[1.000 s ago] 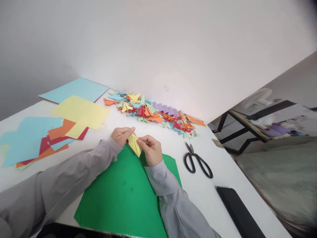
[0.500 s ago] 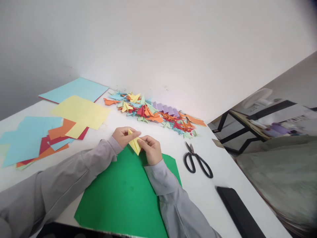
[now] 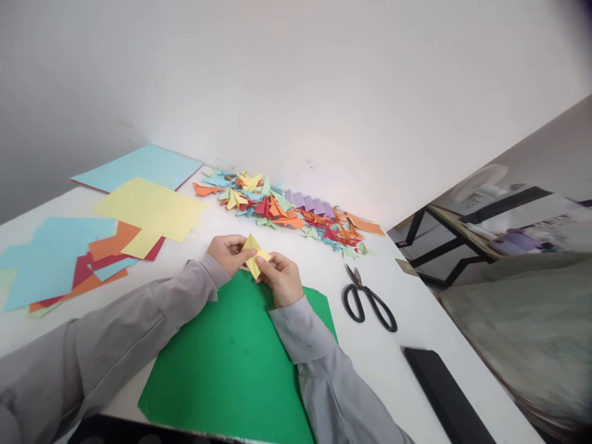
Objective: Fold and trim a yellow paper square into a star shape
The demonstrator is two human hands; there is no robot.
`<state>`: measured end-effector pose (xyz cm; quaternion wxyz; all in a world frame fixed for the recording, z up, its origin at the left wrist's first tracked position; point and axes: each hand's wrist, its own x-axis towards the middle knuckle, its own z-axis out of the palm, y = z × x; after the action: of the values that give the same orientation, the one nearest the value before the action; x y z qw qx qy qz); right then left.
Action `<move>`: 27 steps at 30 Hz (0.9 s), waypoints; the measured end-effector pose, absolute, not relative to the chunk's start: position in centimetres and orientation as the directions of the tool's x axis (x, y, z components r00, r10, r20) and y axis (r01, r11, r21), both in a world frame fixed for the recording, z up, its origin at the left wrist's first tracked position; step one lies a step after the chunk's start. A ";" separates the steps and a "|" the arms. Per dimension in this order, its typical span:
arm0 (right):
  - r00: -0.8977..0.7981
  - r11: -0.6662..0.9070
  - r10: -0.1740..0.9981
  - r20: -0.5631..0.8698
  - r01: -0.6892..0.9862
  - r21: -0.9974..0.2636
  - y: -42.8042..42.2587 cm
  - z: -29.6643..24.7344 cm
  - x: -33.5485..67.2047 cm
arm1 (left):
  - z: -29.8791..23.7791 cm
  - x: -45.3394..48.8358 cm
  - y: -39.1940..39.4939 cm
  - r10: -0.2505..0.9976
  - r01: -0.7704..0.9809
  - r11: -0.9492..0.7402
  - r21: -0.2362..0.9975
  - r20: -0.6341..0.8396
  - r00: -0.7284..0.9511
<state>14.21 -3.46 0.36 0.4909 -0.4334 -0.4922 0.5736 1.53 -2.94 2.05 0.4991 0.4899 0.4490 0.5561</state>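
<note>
Both hands point(image 3: 226, 251) point(image 3: 281, 279) pinch a folded yellow paper point(image 3: 253, 255) — scissors point(image 3: 369, 301) lie right, folded pieces point(image 3: 287, 213) behind.

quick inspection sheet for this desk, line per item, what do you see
surface: white table, with a green sheet lying flat at the near edge
job's things: small yellow folded paper held just above the green sheet
clutter: pile of folded pieces along the wall; loose coloured sheets overlapping at left; black scissors lying closed at right; flat black object at the near right edge
grippers: left hand and right hand both pinch the yellow folded paper
cables: nothing seen
surroundings: plain white wall behind; black-framed furniture beyond the table's right end, blurred
</note>
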 end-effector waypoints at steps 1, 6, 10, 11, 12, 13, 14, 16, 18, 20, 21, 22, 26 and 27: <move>-0.167 -0.033 0.986 -0.013 -0.114 -0.993 -3.5 0.4 14.2 | 2.1 1.5 -3.0 0.996 -0.119 -0.086 0.989 0.083 -0.030; -0.187 0.012 0.982 0.019 -0.040 -0.999 -3.6 0.9 14.0 | 2.2 1.6 -3.1 0.994 -0.132 -0.104 0.986 0.097 -0.053; -0.169 -0.006 0.986 0.005 -0.065 -0.998 -3.7 1.2 13.9 | 2.3 1.6 -3.1 0.986 -0.106 -0.150 0.983 0.140 -0.090; -0.171 -0.017 0.985 -0.005 -0.063 -0.998 -3.7 1.2 13.9 | 2.4 1.6 -3.1 0.983 -0.099 -0.159 0.982 0.149 -0.104; -0.177 -0.030 0.984 -0.019 -0.057 -0.998 -3.8 1.3 13.9 | 2.4 1.5 -3.0 0.981 -0.093 -0.166 0.982 0.155 -0.119; -0.186 -0.042 0.982 -0.033 -0.047 -0.998 -3.8 1.3 13.9 | 2.4 1.5 -3.0 0.978 -0.088 -0.172 0.981 0.160 -0.136; -0.196 -0.052 0.980 -0.044 -0.037 -0.998 -3.8 1.3 13.9 | 2.4 1.4 -2.9 0.975 -0.084 -0.177 0.981 0.164 -0.150; -0.218 -0.060 0.975 -0.053 -0.025 -0.998 -3.9 1.3 13.9 | 2.2 1.4 -2.7 0.972 -0.082 -0.184 0.980 0.169 -0.166; -0.238 -0.062 0.970 -0.052 -0.036 -0.997 -3.9 1.3 13.9 | 2.0 1.3 -2.5 0.972 -0.099 -0.183 0.978 0.165 -0.170; -0.253 -0.070 0.966 -0.052 -0.062 -0.996 -3.9 1.1 14.0 | 1.8 1.3 -2.4 0.975 -0.129 -0.168 0.977 0.145 -0.170; -0.253 -0.074 0.966 -0.052 -0.077 -0.994 -3.8 1.0 14.0 | 1.7 1.3 -2.3 0.978 -0.145 -0.155 0.977 0.131 -0.161; -0.247 -0.076 0.968 -0.051 -0.090 -0.993 -3.8 0.9 14.1 | 1.7 1.2 -2.3 0.983 -0.160 -0.140 0.977 0.118 -0.141; -0.195 -0.072 0.980 -0.041 -0.157 -0.985 -3.5 0.5 14.2 | 1.8 1.1 -2.5 0.993 -0.212 -0.101 0.972 0.110 0.032; -0.183 -0.072 0.982 -0.039 -0.176 -0.982 -3.4 0.5 14.3 | 1.8 1.1 -2.6 0.991 -0.223 -0.099 0.970 0.118 0.070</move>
<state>14.25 -3.45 0.46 0.4823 -0.4191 -0.4811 0.6002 1.13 -2.60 1.81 0.5441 0.4888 0.3928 0.5575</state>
